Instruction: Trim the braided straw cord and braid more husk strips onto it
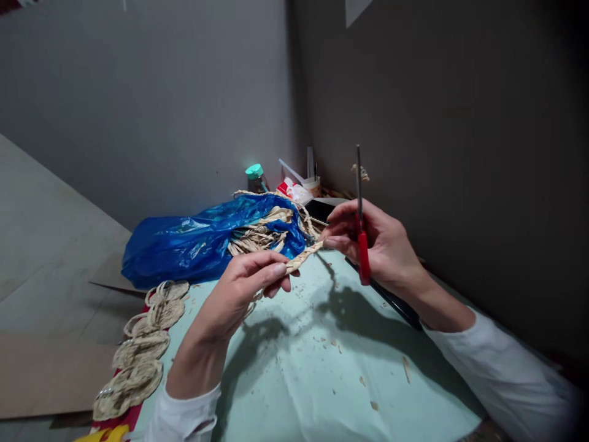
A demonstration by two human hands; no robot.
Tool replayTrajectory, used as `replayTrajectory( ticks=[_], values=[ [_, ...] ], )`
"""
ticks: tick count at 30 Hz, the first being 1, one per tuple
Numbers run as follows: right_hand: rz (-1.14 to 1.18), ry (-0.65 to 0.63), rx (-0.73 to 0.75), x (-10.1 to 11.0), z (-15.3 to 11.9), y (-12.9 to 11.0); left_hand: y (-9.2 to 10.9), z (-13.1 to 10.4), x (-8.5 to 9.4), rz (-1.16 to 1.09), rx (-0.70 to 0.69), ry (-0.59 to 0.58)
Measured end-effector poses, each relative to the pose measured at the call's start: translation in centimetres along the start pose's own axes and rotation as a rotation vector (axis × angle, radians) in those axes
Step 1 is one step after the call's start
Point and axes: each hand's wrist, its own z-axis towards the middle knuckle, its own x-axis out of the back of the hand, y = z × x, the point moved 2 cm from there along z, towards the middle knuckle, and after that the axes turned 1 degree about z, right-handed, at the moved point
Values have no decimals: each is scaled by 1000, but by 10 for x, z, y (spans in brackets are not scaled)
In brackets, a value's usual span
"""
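Note:
A pale braid of straw-like fibre (pixel 304 256) stretches between my two hands above the table. My left hand (pixel 251 279) pinches its near end between thumb and fingers, and a thin strand hangs below that hand. At the far end, the fingertips of my right hand (pixel 380 242) are closed on the braid. Red-handled scissors (pixel 363 248) also rest in the right hand, blades pointing up. Whether the blades are fully closed is hard to see.
Behind the hands lies a blue plastic bag (pixel 184 245) with fibre strands (pixel 257 236) spilling out. Several coiled woven pieces (pixel 140 347) line the left edge. A jar with a turquoise lid (pixel 254 172), a cup (pixel 313 184) and a dark phone-like object (pixel 319 210) stand near the wall. Scraps dot the pale green sheet (pixel 294 380).

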Motion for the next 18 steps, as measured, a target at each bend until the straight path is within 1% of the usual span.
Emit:
replayTrajectory(
  ticks=[4, 9, 12, 15, 17, 18],
  values=[
    [42, -33, -37, -1, 1, 0, 0, 0, -3, -65, 25, -6],
    [77, -25, -48, -1, 3, 3, 1, -1, -6, -112, 12, -115],
    [70, -5, -50, -2, 3, 7, -1, 0, -6, -174, 21, -134],
    [34, -5, -34, -2, 3, 10, -2, 2, -6, -212, 51, -99],
    [-46, 30, -1, 1, 3, 11, -3, 3, -4, -190, 49, -22],
    [-125, 67, 30, 3, 3, 11, -4, 3, -3, -161, 35, 38]
  ],
)
